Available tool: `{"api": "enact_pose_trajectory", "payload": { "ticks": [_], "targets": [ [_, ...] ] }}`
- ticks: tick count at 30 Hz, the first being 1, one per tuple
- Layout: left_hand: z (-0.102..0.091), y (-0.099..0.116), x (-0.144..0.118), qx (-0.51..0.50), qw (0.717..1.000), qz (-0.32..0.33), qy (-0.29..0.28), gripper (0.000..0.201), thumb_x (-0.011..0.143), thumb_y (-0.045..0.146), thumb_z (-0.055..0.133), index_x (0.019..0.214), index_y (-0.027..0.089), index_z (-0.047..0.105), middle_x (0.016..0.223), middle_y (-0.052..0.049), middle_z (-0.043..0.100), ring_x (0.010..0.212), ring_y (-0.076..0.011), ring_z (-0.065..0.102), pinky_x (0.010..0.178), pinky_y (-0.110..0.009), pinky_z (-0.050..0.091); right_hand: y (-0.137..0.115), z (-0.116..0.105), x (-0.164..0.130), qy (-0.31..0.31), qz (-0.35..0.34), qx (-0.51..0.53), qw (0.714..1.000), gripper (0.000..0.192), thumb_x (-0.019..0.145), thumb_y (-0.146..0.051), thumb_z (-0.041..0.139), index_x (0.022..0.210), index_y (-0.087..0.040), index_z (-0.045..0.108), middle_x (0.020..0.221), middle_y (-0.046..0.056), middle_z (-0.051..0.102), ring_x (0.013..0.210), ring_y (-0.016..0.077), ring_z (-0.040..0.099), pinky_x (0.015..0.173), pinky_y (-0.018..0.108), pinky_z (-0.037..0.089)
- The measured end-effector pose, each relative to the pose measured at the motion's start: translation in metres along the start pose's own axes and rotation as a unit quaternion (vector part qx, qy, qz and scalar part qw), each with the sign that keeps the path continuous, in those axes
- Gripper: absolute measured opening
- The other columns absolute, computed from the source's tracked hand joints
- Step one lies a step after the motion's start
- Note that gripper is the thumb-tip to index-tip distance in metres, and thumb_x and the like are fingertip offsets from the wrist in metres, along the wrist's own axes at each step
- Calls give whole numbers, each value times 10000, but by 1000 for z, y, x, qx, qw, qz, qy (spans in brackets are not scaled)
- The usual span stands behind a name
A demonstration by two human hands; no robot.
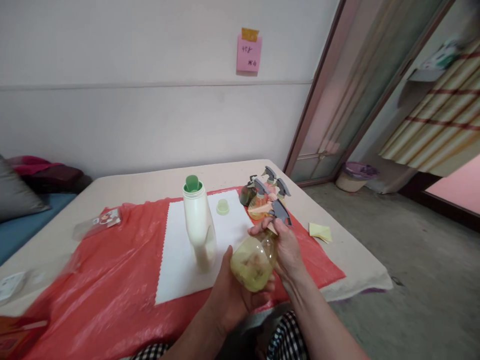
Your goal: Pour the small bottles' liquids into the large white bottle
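My left hand [229,295] cups the round base of a clear yellowish spray bottle [254,261], tilted toward me above the near edge of the table. My right hand [283,245] grips the bottle's neck just under its grey trigger head [279,211]. To the left of the bottle, a tall white jug [199,226] stands upright with a green insert in its open mouth on a white sheet [180,270]. The jug's pale green cap [222,206] lies on the sheet behind it.
Several more grey-topped spray bottles [262,192] stand at the back right of the red plastic cover [105,280]. Yellow sticky notes [320,232] lie near the right table edge. A clear packet [98,223] lies at left. A pink note [249,53] hangs on the wall.
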State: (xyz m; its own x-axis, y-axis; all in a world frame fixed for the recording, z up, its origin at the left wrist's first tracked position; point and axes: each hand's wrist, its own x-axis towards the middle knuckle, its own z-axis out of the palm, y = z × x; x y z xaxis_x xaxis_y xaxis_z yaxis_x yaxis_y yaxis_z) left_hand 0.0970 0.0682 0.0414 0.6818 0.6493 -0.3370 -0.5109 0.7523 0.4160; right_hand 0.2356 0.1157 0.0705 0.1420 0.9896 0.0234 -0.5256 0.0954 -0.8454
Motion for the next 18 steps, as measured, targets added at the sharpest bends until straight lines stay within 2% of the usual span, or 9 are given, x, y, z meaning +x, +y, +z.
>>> {"api": "enact_pose_trajectory", "payload": {
  "ticks": [3, 6, 8, 9, 10, 12, 15, 16, 18],
  "targets": [
    [2, -2, 1, 86, 977, 183, 73, 847, 715, 702, 720, 1382, 239, 480, 1384, -129, 586, 1129, -277, 639, 812, -374, 581, 2, 4, 2, 64, -33, 23, 997, 335, 796, -553, 653, 718, -233, 591, 694, 34, 725, 764, 237, 714, 837, 428, 561],
    [-4, -10, 7, 261, 884, 358, 153, 1074, 482, 390, 953, 1390, 278, 392, 1432, -114, 510, 1271, -293, 544, 992, -380, 512, 4, 8, 2, 85, -54, 37, 994, 326, 829, -543, 641, 731, -237, 589, 699, 11, 724, 789, 224, 723, 898, 429, 547],
    [-7, -14, 10, 336, 823, 417, 192, 980, 498, 258, 928, 1333, 272, 416, 1369, -98, 530, 1238, -266, 554, 1037, -378, 479, 5, 10, 0, 72, -47, 47, 995, 332, 819, -557, 660, 746, -239, 597, 729, 9, 738, 827, 226, 729, 919, 430, 540],
    [-8, -15, 10, 344, 810, 427, 206, 901, 536, 235, 897, 1304, 272, 429, 1315, -82, 553, 1177, -243, 582, 1009, -369, 494, 5, 10, 0, 63, -42, 49, 996, 335, 809, -562, 671, 752, -240, 602, 756, 15, 750, 849, 229, 731, 929, 431, 536],
    [-7, -14, 10, 335, 813, 427, 210, 854, 551, 226, 878, 1280, 271, 436, 1246, -64, 581, 1098, -221, 608, 955, -351, 518, 5, 11, -1, 55, -37, 48, 997, 335, 802, -564, 681, 753, -240, 608, 787, 24, 762, 875, 232, 733, 945, 435, 531],
    [-5, -9, 6, 279, 860, 386, 184, 830, 546, 253, 873, 1258, 269, 447, 1140, -33, 622, 954, -192, 637, 799, -303, 555, 5, 10, 0, 42, -37, 41, 998, 333, 790, -564, 692, 741, -243, 619, 822, 34, 775, 910, 240, 736, 981, 452, 517],
    [-3, 1, 0, 147, 957, 211, 132, 719, 615, 503, 815, 1199, 195, 531, 989, -52, 685, 713, -169, 652, 568, -260, 521, 3, 7, 1, 21, -48, 35, 998, 352, 764, -595, 705, 724, -252, 637, 805, 37, 772, 922, 264, 738, 999, 496, 513],
    [-4, 3, -1, 106, 977, 141, 119, 712, 647, 602, 756, 1167, 153, 566, 921, -69, 700, 638, -162, 644, 524, -255, 501, 2, 7, 2, 16, -50, 37, 998, 357, 751, -602, 718, 728, -254, 646, 792, 37, 769, 928, 271, 738, 994, 505, 518],
    [-9, 6, -1, 53, 993, 42, 98, 766, 673, 717, 660, 1104, 85, 620, 796, -96, 712, 540, -156, 631, 492, -254, 487, 1, 6, 2, 18, -47, 54, 997, 374, 721, -615, 752, 735, -254, 658, 768, 34, 765, 947, 275, 737, 988, 503, 528]
  ]
}}
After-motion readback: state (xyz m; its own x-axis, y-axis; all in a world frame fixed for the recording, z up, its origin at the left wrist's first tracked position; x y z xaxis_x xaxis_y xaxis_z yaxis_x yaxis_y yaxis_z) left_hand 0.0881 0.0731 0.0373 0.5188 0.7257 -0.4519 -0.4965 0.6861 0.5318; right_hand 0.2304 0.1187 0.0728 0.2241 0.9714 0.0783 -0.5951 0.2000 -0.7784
